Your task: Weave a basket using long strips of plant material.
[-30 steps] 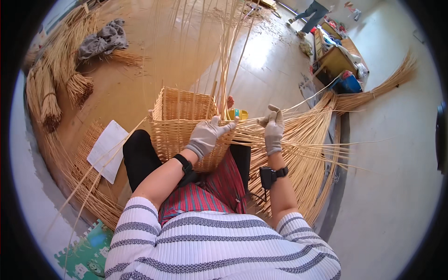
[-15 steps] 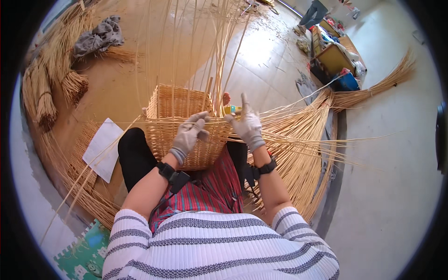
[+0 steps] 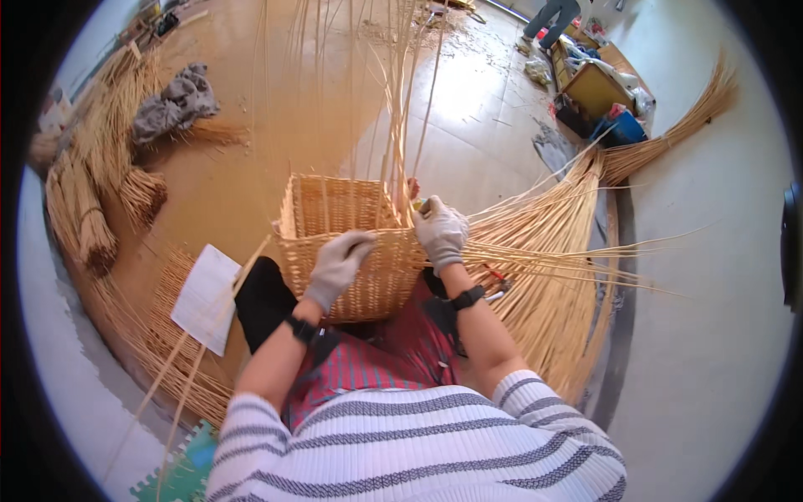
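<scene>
A square woven wicker basket (image 3: 381,280) stands tilted between my knees, long upright strands (image 3: 400,125) rising from its walls. My left hand (image 3: 337,266), in a pale glove, has its fingers pressed together against the near wall just under the rim. Whatever lies between those fingertips is hidden. At the near right corner my right hand (image 3: 442,229), gloved too, is closed with its fingers curled in at the rim, pinching a wicker strand beside the uprights. The strand's exact path under the fingers does not show.
Loose strands (image 3: 544,276) fan out over the floor at my right. Tied bundles (image 3: 88,209) and a grey cloth (image 3: 176,105) lie at the left, a white sheet (image 3: 207,297) nearer me. A wooden box (image 3: 598,92) with bags stands far right; a person (image 3: 556,21) is behind it.
My right hand's raised, spread fingers have curled in at the basket corner. My left hand's fingers have drawn together at the near wall. The view has shifted slightly.
</scene>
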A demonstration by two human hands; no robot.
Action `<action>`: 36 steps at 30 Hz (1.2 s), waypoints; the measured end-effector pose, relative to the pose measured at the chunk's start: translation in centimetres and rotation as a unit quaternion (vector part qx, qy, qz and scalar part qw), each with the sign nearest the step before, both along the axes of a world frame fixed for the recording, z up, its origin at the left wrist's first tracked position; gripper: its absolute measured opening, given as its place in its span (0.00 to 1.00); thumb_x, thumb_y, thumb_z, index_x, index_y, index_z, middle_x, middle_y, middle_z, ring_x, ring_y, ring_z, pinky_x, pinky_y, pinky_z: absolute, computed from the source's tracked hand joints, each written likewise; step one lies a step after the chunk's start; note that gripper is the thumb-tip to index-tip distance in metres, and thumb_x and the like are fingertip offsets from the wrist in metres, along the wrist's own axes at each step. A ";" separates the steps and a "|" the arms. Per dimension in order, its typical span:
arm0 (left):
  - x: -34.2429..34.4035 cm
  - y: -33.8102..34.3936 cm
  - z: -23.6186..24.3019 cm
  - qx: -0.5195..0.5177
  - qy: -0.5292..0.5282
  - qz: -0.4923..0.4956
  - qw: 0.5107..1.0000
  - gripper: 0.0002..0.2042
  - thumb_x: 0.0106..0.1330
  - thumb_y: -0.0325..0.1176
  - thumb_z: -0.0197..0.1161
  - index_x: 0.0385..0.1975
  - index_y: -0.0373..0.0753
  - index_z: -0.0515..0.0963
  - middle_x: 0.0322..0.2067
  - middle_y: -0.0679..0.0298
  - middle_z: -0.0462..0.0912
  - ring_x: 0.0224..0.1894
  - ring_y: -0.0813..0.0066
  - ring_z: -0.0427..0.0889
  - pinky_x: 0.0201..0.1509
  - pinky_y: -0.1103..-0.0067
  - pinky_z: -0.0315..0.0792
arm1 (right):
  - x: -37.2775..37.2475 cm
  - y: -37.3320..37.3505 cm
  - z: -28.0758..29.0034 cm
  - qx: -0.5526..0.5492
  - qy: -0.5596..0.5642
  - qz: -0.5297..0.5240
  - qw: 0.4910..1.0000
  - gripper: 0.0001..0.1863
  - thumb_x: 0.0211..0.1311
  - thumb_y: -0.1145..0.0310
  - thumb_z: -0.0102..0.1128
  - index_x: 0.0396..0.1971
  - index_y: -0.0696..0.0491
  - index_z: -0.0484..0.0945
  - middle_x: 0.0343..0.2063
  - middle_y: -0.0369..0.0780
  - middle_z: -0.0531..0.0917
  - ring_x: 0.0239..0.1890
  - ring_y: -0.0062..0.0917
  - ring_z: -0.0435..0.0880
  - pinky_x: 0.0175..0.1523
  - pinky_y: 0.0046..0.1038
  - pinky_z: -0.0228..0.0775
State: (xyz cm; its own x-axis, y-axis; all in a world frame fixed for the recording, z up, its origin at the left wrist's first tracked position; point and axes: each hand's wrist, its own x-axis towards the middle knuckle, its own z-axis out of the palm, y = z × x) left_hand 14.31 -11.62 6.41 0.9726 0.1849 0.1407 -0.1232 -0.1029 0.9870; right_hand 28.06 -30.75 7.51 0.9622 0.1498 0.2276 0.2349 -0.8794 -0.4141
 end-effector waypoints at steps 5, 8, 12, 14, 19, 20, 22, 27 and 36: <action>-7.4 7.6 -4.7 -0.110 -0.014 0.354 0.929 0.08 0.70 0.30 0.68 0.44 0.35 0.81 0.35 0.66 0.83 0.38 0.78 0.82 0.45 0.80 0.79 | -1.9 1.3 0.3 -0.064 -0.161 0.018 0.985 0.17 0.65 0.54 0.64 0.49 0.45 0.82 0.34 0.42 0.87 0.42 0.41 0.84 0.54 0.40 0.71; -7.4 9.3 -2.4 -0.006 -0.039 0.386 0.922 0.10 0.67 0.31 0.72 0.42 0.35 0.80 0.32 0.66 0.83 0.31 0.80 0.81 0.37 0.80 0.78 | -2.8 1.5 0.2 0.144 -0.178 0.013 0.973 0.23 0.62 0.59 0.66 0.58 0.46 0.79 0.44 0.44 0.85 0.47 0.42 0.81 0.55 0.45 0.67; -7.4 8.5 0.0 0.050 -0.002 0.341 0.939 0.06 0.68 0.30 0.71 0.36 0.36 0.80 0.29 0.70 0.80 0.30 0.82 0.74 0.35 0.82 0.71 | -7.2 1.4 -1.3 0.062 -0.235 0.042 0.969 0.25 0.59 0.68 0.67 0.58 0.51 0.78 0.49 0.50 0.83 0.54 0.48 0.80 0.63 0.47 0.67; -7.8 9.3 -2.2 -0.025 0.046 0.333 0.942 0.08 0.71 0.32 0.67 0.32 0.37 0.78 0.28 0.71 0.77 0.32 0.82 0.73 0.36 0.81 0.70 | -8.0 1.5 -1.1 0.016 -0.224 0.082 0.971 0.31 0.58 0.66 0.68 0.64 0.50 0.74 0.54 0.53 0.79 0.63 0.50 0.74 0.71 0.49 0.62; -7.9 11.8 -9.3 0.057 -0.072 0.356 0.930 0.07 0.71 0.31 0.67 0.38 0.37 0.76 0.30 0.71 0.73 0.30 0.81 0.68 0.35 0.78 0.70 | -7.7 0.8 -1.7 -0.025 -0.246 0.150 0.957 0.32 0.60 0.56 0.66 0.65 0.49 0.73 0.57 0.42 0.79 0.68 0.44 0.69 0.73 0.49 0.56; -7.1 11.6 -9.4 0.059 -0.105 0.352 0.928 0.08 0.71 0.30 0.67 0.41 0.37 0.76 0.32 0.71 0.73 0.30 0.81 0.68 0.36 0.79 0.70 | -7.7 0.8 -1.4 -0.015 -0.249 0.150 0.957 0.32 0.60 0.56 0.66 0.65 0.49 0.73 0.57 0.42 0.79 0.68 0.43 0.70 0.73 0.49 0.56; -6.5 10.5 -9.8 0.056 -0.148 0.347 0.925 0.12 0.70 0.29 0.68 0.48 0.37 0.75 0.36 0.71 0.74 0.31 0.82 0.68 0.38 0.80 0.70 | -8.0 0.8 -1.6 -0.002 -0.242 0.138 0.960 0.31 0.61 0.56 0.66 0.64 0.48 0.74 0.57 0.39 0.80 0.68 0.41 0.70 0.74 0.47 0.55; -6.8 9.7 -8.6 0.045 -0.017 0.315 0.948 0.20 0.68 0.24 0.69 0.57 0.36 0.70 0.43 0.67 0.77 0.39 0.78 0.75 0.45 0.82 0.73 | -8.2 0.6 -2.5 -0.014 -0.233 0.121 0.965 0.31 0.60 0.55 0.68 0.62 0.48 0.75 0.57 0.39 0.80 0.68 0.41 0.70 0.74 0.47 0.56; -6.9 10.5 -10.3 0.098 -0.012 0.303 0.948 0.24 0.71 0.29 0.65 0.66 0.35 0.70 0.57 0.58 0.80 0.50 0.71 0.80 0.53 0.80 0.74 | -7.9 0.4 -2.8 0.000 -0.238 0.136 0.962 0.31 0.61 0.56 0.65 0.64 0.49 0.74 0.55 0.39 0.81 0.68 0.40 0.71 0.74 0.46 0.55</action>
